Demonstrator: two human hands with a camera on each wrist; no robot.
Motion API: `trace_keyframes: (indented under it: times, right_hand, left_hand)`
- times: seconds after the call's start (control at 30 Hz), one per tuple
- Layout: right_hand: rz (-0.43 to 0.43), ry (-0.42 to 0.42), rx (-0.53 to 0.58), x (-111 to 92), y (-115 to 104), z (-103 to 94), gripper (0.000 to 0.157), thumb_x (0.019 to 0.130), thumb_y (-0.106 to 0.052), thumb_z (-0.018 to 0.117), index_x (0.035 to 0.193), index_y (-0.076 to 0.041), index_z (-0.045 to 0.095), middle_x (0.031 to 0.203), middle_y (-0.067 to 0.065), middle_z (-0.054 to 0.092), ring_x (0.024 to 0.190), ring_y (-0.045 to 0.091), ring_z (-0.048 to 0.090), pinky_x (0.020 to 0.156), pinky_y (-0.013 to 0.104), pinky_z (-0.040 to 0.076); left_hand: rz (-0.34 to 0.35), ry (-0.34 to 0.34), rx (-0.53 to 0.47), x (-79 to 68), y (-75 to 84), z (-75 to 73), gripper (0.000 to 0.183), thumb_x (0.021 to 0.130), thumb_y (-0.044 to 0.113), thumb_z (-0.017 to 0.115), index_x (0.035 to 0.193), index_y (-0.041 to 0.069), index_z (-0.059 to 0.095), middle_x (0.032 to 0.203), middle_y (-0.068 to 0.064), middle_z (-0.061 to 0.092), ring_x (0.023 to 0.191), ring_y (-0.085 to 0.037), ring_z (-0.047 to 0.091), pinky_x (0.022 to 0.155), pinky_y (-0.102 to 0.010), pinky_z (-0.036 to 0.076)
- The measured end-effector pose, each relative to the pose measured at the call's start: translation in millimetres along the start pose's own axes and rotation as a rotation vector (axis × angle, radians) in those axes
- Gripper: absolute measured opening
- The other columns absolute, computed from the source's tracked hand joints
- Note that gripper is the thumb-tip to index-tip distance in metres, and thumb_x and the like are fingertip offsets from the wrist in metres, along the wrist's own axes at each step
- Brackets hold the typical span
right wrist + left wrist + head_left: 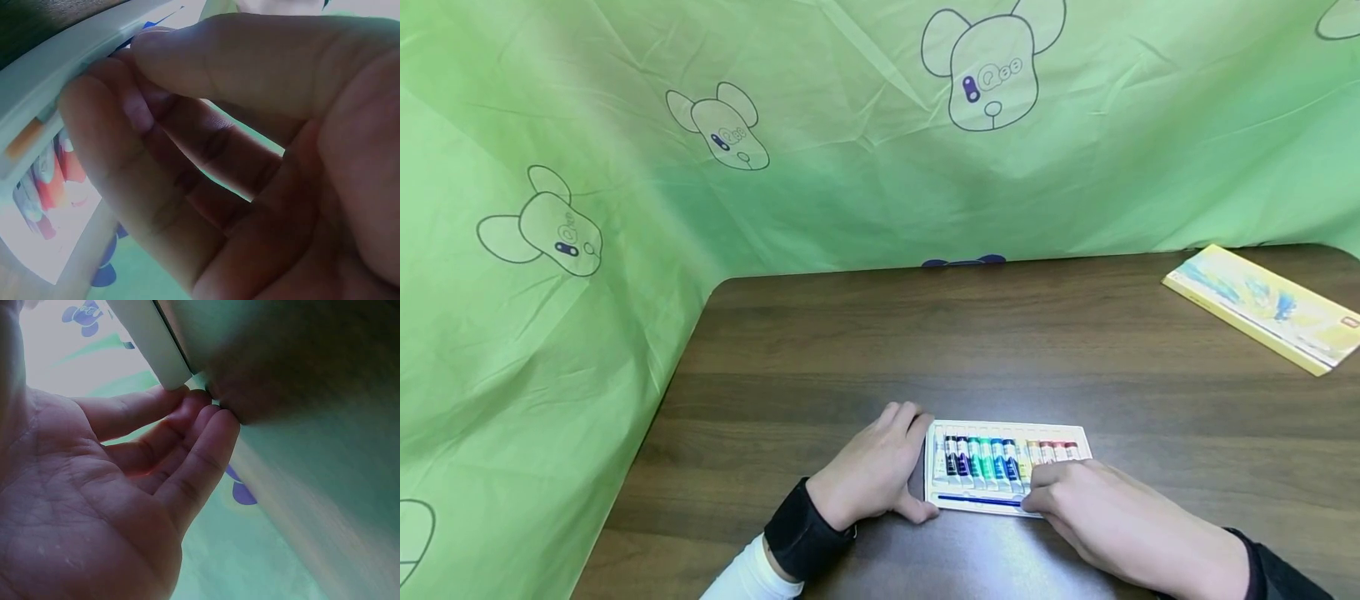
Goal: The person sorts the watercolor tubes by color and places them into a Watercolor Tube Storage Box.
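Observation:
A white paint tray (pixel 1009 428) lies on the table with a row of paint tubes (pixel 987 458) running from dark blue and green to yellow and red. Along its near edge, a blue paintbrush (pixel 970 500) sits in a narrow groove. My left hand (pixel 883 467) holds the tray's left end, thumb by the near corner and fingers by the far corner. Thumb and fingers of my right hand (pixel 1105 504) pinch at the brush's right part, covering that corner of the tray. In the right wrist view, a blue bit of the brush (pixel 150 25) shows by the thumb tip.
A yellow box (pixel 1262 308) with a blue painted picture lies at the far right of the brown wooden table (pixel 850 342). Green cloth (pixel 820 192) printed with cartoon heads hangs behind the table and along its left edge.

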State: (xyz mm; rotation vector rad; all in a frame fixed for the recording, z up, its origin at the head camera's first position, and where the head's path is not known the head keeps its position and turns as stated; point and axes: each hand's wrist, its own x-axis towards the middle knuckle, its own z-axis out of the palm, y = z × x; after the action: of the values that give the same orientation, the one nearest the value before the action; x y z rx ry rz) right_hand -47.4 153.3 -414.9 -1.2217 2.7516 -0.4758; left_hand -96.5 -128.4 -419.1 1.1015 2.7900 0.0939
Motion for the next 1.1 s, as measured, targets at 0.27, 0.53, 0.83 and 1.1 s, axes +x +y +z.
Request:
trace_keyframes:
  times: [0.27,0.53,0.83,1.1]
  right_hand:
    - [-0.015,0.017,0.022,-1,2,-1.5,0.019,0.090,-0.007,0.075,0.086,-0.025,0.076,0.078,-0.022,0.052,0.071,-0.007,0.039,0.058,0.020,0.039]
    - [0.022,0.217,-0.020,-2,38,-26.9,0.019,0.083,-0.015,0.084,0.101,-0.021,0.079,0.093,-0.015,0.070,0.079,-0.005,0.062,0.065,0.026,0.058]
    - [0.412,0.343,-0.157,-43,152,-68.3,0.042,0.082,-0.009,0.083,0.118,0.007,0.070,0.109,0.031,0.070,0.085,0.036,0.070,0.076,0.058,0.058]
    - [0.800,0.307,-0.170,-93,240,-93.4,0.075,0.096,-0.033,0.069,0.145,0.016,0.039,0.134,0.054,0.038,0.126,0.067,0.035,0.102,0.076,0.032]
  left_hand:
    - [-0.006,-0.014,-0.016,0.8,0.0,-2.2,0.103,0.071,0.061,0.089,0.148,0.003,0.052,0.138,-0.007,0.057,0.122,-0.019,0.051,0.109,-0.029,0.050]
    - [-0.018,0.025,-0.040,-6.5,-1.8,-0.5,0.099,0.069,0.057,0.091,0.143,0.003,0.055,0.134,-0.006,0.058,0.120,-0.019,0.052,0.107,-0.029,0.051]
    - [-0.024,0.022,-0.062,-6.1,-1.3,0.3,0.098,0.069,0.056,0.091,0.143,0.003,0.055,0.135,-0.006,0.057,0.119,-0.018,0.052,0.105,-0.028,0.052]
    - [-0.021,0.017,-0.067,-6.0,-0.6,-0.6,0.098,0.069,0.056,0.091,0.143,0.003,0.056,0.136,-0.007,0.057,0.120,-0.019,0.052,0.106,-0.028,0.051]
